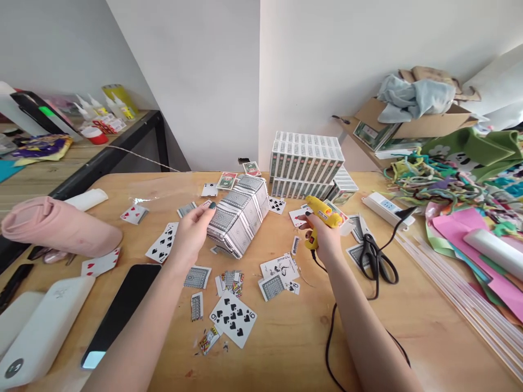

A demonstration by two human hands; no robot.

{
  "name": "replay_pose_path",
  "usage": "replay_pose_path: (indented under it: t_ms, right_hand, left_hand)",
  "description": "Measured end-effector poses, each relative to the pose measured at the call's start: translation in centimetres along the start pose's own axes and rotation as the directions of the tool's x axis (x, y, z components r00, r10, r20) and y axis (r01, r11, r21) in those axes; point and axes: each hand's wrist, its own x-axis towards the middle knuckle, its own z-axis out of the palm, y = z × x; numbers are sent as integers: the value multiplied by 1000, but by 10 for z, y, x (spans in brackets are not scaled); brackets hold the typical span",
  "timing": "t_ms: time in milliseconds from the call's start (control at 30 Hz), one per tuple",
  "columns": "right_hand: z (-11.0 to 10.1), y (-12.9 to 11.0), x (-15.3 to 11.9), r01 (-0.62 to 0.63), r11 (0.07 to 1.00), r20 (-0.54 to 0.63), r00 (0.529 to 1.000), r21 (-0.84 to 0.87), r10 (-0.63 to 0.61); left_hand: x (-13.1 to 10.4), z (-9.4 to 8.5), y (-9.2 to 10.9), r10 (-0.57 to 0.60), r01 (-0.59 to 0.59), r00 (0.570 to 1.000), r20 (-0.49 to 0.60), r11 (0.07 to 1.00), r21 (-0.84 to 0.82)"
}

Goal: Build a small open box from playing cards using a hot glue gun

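Observation:
A long box shape covered in grey-backed playing cards is tilted above the middle of the table. Its left end is pinched by my left hand, thumb and fingers closed on the edge. To the right of it, my right hand grips a yellow glue gun, whose nozzle points up and left toward the box. Below the box lie cut card pieces, a nine of spades and a joker card.
Stacked card packs stand at the back. Black scissors, a white power strip and clear glue sticks lie right. A black phone, white device and pink roll are left. A black cord trails beneath my right forearm.

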Motion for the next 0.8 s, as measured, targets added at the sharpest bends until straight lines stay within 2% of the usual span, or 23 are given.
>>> replay_pose_path:
  t_ms: [67, 133, 233, 367, 400, 467, 533, 633, 800]
  right_hand:
    - [1, 0, -1, -5, 1000, 7, 1000, -3, 5]
    - [2, 0, -2, -6, 1000, 11, 1000, -2, 6]
    - [3, 0, -3, 8, 999, 5, 1000, 33, -8]
    - [5, -1, -4, 34, 994, -3, 999, 101, -34]
    - [4, -2, -4, 37, 993, 2, 999, 116, -38]
    - [3, -5, -6, 31, 990, 49, 998, 140, -38]
    - [1, -9, -8, 8, 989, 144, 989, 151, -30]
    - [-3, -14, -13, -37, 983, 278, 960, 182, -16]
    - [-5, -20, -20, -73, 973, 382, 924, 219, -17]
  left_hand:
    - [-6, -4, 5, 72, -78, 997, 42, 982, 173]
    - [-17, -4, 13, 133, -162, 986, 101, 908, 387]
    - [-38, 3, 24, 272, -331, 943, 192, 707, 625]
    - [-56, 16, 32, 377, -491, 862, 338, 458, 741]
    - [-57, 18, 33, 376, -496, 858, 350, 426, 757]
    - [-56, 20, 34, 346, -455, 878, 330, 392, 799]
    - [-51, 19, 35, 306, -393, 907, 289, 367, 843]
    - [-45, 16, 39, 287, -368, 915, 282, 311, 876]
    - [-33, 3, 59, 114, -304, 953, 282, 350, 886]
